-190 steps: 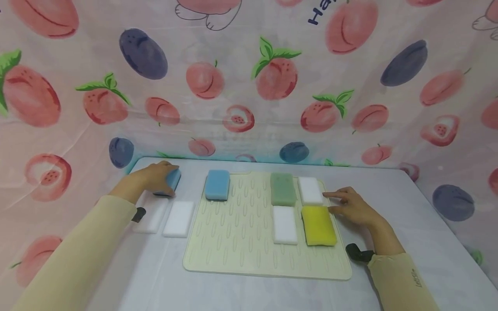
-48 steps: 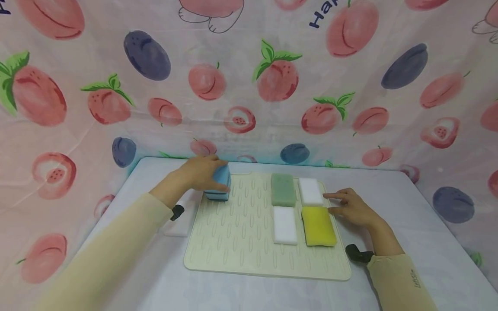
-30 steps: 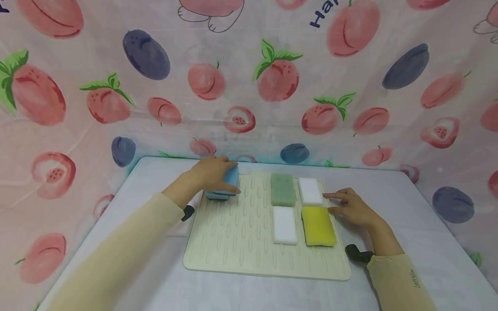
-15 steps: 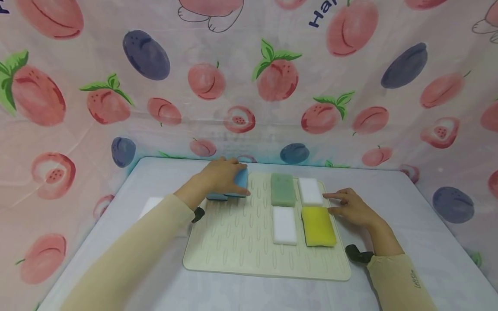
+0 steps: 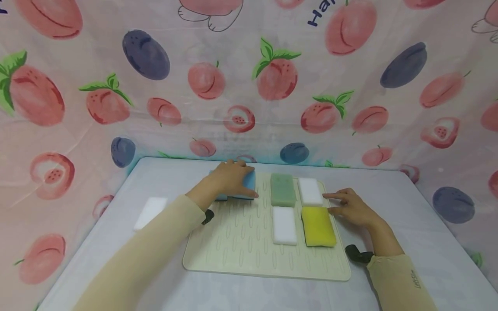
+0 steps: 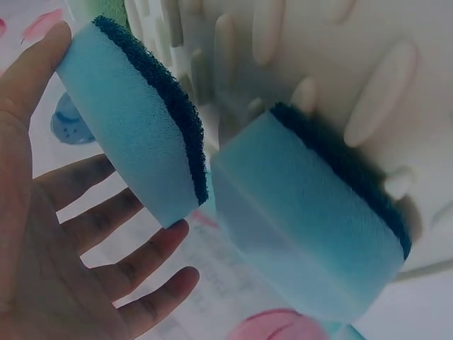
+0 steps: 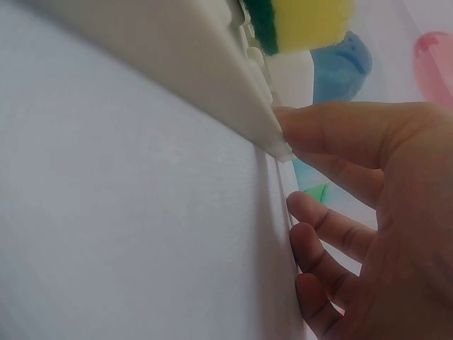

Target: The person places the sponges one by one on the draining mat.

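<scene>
My left hand (image 5: 229, 179) holds a blue sponge (image 5: 250, 183) between thumb and fingers at the far left part of the cream ribbed mat (image 5: 249, 259). In the left wrist view this sponge (image 6: 134, 120) shows a dark scouring layer on the side facing the mat. Whether it touches the mat, I cannot tell. Another blue sponge (image 6: 304, 212) lies on the mat right beside it, mostly hidden by the hand in the head view. My right hand (image 5: 352, 207) rests at the mat's right edge, thumb touching the rim (image 7: 272, 134) in the right wrist view.
Across the mat's right half lie a green sponge (image 5: 283, 190), two white sponges (image 5: 311, 191) (image 5: 285, 225) and a yellow sponge (image 5: 319, 226). On the table to the left is a white sponge (image 5: 151, 213), with my sleeve (image 5: 148, 255) passing over that area. A fruit-print cloth (image 5: 249, 86) hangs behind.
My left hand has carried the blue sponge from the table at left onto the mat, over the other blue sponge, then rightward to its right side. The right hand has stayed put.
</scene>
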The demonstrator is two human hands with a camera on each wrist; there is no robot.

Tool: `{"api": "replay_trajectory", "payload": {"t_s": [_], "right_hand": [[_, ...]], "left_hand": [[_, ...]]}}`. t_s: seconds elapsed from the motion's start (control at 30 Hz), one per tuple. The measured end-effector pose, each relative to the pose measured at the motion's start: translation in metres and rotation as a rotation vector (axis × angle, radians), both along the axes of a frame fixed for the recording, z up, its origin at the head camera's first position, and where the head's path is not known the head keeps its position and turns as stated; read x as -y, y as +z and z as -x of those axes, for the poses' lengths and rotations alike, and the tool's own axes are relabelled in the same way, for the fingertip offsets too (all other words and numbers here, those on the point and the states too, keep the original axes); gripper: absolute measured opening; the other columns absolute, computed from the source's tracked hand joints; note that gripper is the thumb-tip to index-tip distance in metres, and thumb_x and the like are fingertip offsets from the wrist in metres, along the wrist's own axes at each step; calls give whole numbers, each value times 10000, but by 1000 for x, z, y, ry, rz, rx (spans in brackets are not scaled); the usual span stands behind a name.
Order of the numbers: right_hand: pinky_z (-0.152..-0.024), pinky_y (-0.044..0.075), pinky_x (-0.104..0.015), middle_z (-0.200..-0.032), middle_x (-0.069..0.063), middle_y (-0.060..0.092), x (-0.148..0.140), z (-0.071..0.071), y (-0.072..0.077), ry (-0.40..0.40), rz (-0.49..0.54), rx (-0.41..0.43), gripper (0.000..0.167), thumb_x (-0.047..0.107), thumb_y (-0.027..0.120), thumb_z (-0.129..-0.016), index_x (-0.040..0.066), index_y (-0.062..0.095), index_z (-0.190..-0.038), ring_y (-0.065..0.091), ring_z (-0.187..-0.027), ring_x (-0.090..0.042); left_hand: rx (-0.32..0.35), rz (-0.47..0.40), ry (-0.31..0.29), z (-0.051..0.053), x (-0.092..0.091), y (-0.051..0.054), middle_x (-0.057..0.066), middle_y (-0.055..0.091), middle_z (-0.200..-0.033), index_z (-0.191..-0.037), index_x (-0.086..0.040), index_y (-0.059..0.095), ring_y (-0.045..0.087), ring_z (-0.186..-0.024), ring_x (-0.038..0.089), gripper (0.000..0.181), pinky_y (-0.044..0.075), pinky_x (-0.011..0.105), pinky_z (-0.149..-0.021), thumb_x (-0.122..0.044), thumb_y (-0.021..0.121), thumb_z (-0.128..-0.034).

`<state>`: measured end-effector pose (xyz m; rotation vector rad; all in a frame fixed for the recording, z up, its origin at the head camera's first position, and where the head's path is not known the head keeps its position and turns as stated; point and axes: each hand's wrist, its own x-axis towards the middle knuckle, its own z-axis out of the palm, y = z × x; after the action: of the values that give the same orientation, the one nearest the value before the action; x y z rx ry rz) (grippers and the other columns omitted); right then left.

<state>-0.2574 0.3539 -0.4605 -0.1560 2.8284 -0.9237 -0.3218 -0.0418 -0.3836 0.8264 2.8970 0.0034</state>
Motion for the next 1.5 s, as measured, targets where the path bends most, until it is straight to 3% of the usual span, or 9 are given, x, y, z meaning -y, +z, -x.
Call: {"api": "replay_trajectory", "payload": {"t_s": [0.23, 0.87, 1.5], "right_hand": [[-997, 455, -628, -1409, -255, 433, 0, 4, -2, -2, -6, 10, 504, 232, 748, -925, 128, 656, -1410, 485, -1196, -422], [-989, 450, -621, -1421, -253, 419, -2, 8, 1, 2, -1, 28, 511, 231, 746, -925, 121, 650, -1415, 474, -1201, -419], [-945, 472, -569, -1403, -267, 426, -5, 8, 8, 11, -11, 44, 523, 239, 757, -920, 105, 647, -1413, 480, -1167, -408]], "left_hand": [[12, 55, 17, -1, -7, -4, 48, 445, -1610, -1599, -275, 411, 455, -1428, 401, 959, 438, 565, -1111, -802, 639, -831], [18, 101, 52, 1, -13, -15, 57, 444, -1603, -1602, -253, 409, 490, -1372, 387, 974, 436, 565, -1103, -820, 611, -836], [30, 87, 65, 0, -17, -19, 79, 456, -1578, -1630, -229, 351, 499, -1350, 389, 1047, 438, 574, -1102, -846, 598, -821]]}}
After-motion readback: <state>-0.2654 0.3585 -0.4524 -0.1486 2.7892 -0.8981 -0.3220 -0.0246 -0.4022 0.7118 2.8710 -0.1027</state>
